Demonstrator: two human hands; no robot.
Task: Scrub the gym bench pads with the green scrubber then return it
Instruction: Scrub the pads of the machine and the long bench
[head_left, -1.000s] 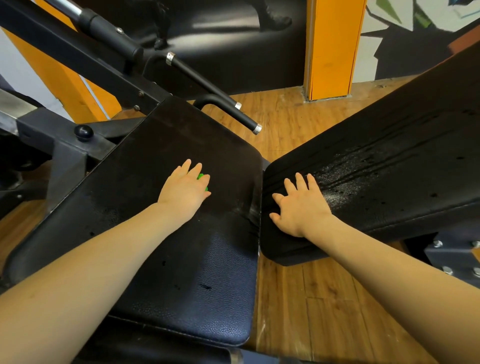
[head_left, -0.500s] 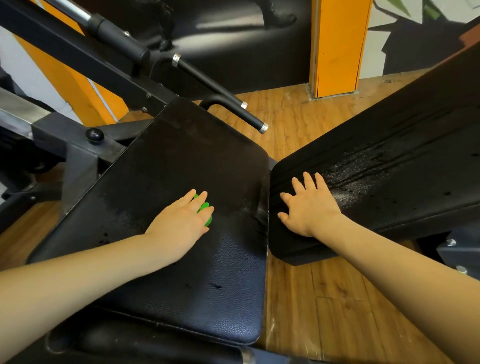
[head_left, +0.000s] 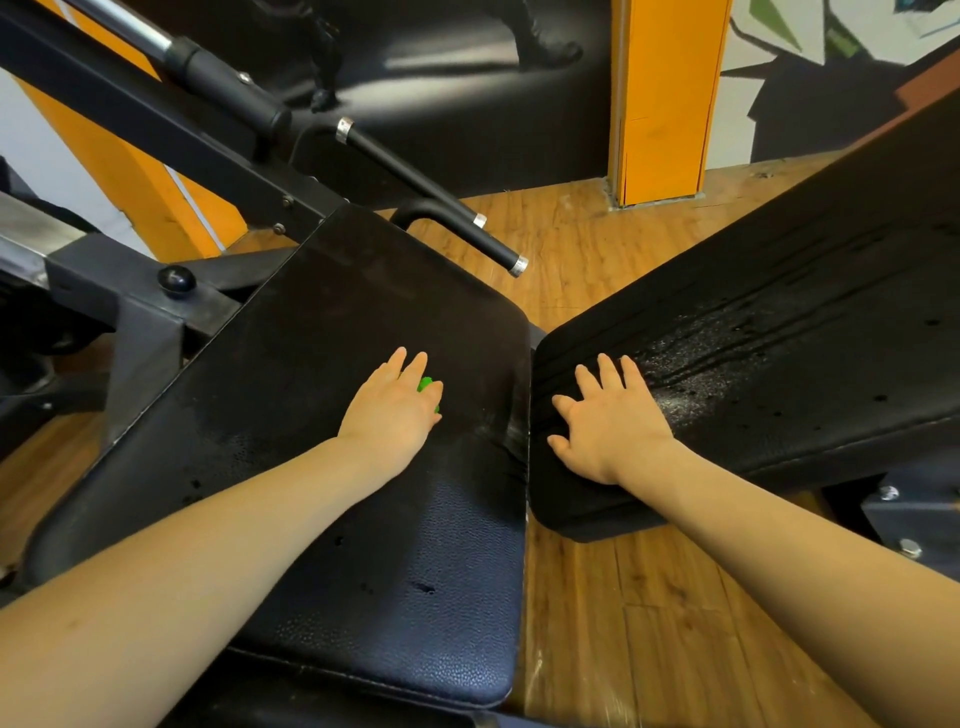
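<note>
A small bright-green scrubber (head_left: 427, 387) lies almost wholly hidden under the person's left hand (head_left: 390, 415), pressed flat against the black textured-vinyl seat pad (head_left: 332, 332) of a gym bench; only a sliver of green shows between the fingers (head_left: 415, 366), which lie fairly straight over it, so whether they curl round it cannot be told. Judging by how little of it shows beneath a flat palm, the scrubber is probably light, thin and soft, best taken by pinching its edges between thumb and fingertips, and it may be slippery, since the pad around it glistens wet. Just right of the scrubber, across a narrow gap, the right hand (head_left: 605, 423) rests with its fingers spread and holding nothing on the lower end of the inclined black vinyl back pad (head_left: 779, 332), where streaks and droplets of liquid run down the surface. Beyond the scrubber, a black steel frame (head_left: 171, 135) and a chrome-tipped black handle bar (head_left: 441, 200) rise from the seat pad. Farther beyond stand an orange pillar (head_left: 665, 98) and the wood-plank floor (head_left: 597, 623).
</note>
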